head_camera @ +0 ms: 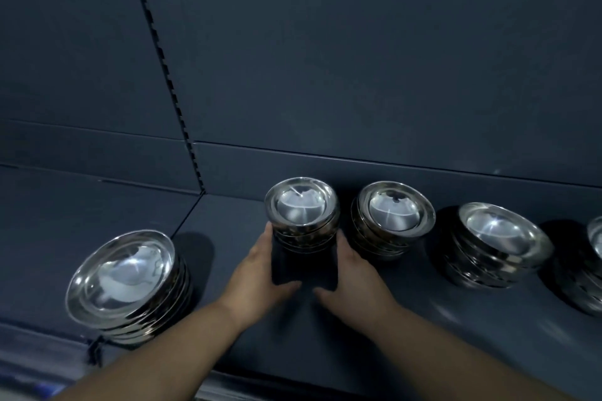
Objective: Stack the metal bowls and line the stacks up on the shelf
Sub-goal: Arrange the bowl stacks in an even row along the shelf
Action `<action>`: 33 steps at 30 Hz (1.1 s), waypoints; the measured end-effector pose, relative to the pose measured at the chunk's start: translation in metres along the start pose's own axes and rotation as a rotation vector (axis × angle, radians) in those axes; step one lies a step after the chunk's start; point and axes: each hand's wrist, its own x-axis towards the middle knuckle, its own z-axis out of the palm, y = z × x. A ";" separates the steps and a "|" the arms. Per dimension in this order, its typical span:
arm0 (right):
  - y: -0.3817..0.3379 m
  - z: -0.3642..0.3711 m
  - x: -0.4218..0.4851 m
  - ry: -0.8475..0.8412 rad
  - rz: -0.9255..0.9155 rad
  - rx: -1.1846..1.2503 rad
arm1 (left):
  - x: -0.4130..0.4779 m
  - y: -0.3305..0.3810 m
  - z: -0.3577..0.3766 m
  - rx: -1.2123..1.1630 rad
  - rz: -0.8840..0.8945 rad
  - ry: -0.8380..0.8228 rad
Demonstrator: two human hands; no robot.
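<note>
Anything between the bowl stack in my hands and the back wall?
Nothing visible. The stack of shiny metal bowls between the left hand and right hand has only dark shelf floor showing behind it. The neighbouring bowl stack stands to its right, a narrow gap apart.

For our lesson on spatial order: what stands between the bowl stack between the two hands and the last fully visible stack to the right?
One more bowl stack stands there on the shelf; the head view shows it.
</note>
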 end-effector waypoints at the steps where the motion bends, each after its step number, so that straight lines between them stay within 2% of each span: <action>1: 0.000 0.001 -0.004 0.012 0.005 0.005 | -0.003 -0.001 0.001 0.001 -0.006 -0.001; 6: -0.003 -0.005 -0.012 0.072 0.031 -0.030 | -0.003 -0.007 -0.006 -0.014 0.034 0.038; 11: -0.014 -0.011 -0.004 0.091 0.039 0.027 | 0.005 -0.005 -0.009 -0.112 0.080 -0.053; 17: -0.015 -0.013 -0.025 0.083 0.024 0.066 | -0.017 -0.009 -0.005 -0.134 0.094 -0.041; 21: -0.008 -0.014 -0.043 0.084 0.012 0.128 | -0.041 -0.002 -0.001 -0.099 0.039 -0.064; 24: -0.001 -0.014 -0.057 0.073 0.017 0.157 | -0.058 0.002 0.007 -0.101 0.004 -0.021; 33: 0.018 -0.018 -0.103 0.118 -0.012 0.220 | -0.101 0.022 0.029 -0.260 -0.040 0.059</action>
